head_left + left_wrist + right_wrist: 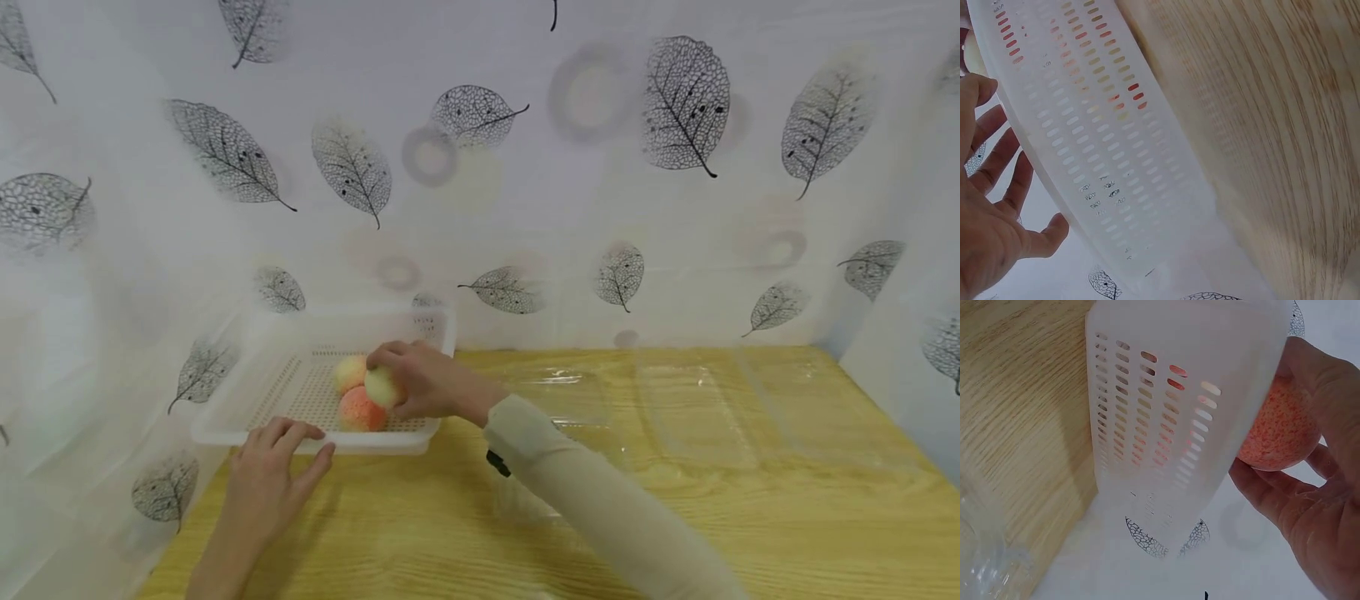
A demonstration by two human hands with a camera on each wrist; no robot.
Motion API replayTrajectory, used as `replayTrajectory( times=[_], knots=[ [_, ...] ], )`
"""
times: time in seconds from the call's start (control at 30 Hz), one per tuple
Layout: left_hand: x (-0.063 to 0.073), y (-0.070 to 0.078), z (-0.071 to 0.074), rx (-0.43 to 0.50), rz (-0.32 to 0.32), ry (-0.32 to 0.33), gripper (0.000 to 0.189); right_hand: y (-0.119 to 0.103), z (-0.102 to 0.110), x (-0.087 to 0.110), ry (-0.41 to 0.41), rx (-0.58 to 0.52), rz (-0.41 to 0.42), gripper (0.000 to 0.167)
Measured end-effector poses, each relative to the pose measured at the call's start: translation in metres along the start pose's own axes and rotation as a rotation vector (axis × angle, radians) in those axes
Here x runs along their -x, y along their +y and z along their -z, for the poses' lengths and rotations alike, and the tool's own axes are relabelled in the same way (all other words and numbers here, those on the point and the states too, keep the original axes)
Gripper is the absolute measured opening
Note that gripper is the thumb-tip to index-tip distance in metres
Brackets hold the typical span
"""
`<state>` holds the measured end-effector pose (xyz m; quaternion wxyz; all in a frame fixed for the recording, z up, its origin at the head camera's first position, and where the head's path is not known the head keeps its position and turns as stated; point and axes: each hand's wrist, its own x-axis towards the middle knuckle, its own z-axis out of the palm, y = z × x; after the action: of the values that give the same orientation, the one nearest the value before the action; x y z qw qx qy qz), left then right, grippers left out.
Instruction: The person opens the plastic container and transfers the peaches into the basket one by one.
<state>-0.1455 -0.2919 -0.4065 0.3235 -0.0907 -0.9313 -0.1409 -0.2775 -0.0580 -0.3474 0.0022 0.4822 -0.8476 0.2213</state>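
A white plastic basket (225,436) with slotted walls stands at the left of the table in the head view. My right hand (431,379) grips a peach (382,387) over the basket's right part. In the right wrist view this peach (1282,428) shows a red speckled side between thumb and fingers. Just left of it, a yellowish peach (349,372) and a redder peach (361,410) lie in the basket. My left hand (268,477) is at the basket's near rim, fingers spread and slightly bent; the left wrist view shows the fingertips (1057,225) along that rim.
Clear plastic containers (693,408) stand on the wooden table (420,525) to the right, some behind and beneath the right forearm. A leaf-patterned white sheet (540,192) hangs behind the table and at both sides.
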Motion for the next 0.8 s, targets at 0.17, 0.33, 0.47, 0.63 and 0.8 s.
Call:
replayTrajectory(
  times=[0.17,0.33,0.47,0.63,0.8],
  knots=[
    [0.000,0.000,0.001,-0.005,0.019,-0.018,0.019,-0.001,-0.006,-0.001,-0.035,0.018,-0.029,0.062],
    [0.001,0.000,0.000,0.001,0.015,-0.010,0.019,-0.002,-0.009,-0.002,-0.058,0.059,-0.033,0.064],
    [0.001,0.000,0.000,0.010,0.004,0.002,0.020,-0.003,-0.011,-0.003,-0.068,0.097,-0.023,0.063],
    [0.001,0.000,0.000,0.013,0.000,0.006,0.020,0.000,-0.016,-0.007,-0.074,0.106,0.006,0.056],
    [0.001,0.000,0.000,0.013,0.003,0.004,0.020,0.000,-0.021,-0.011,-0.121,0.133,-0.025,0.048]
  ],
)
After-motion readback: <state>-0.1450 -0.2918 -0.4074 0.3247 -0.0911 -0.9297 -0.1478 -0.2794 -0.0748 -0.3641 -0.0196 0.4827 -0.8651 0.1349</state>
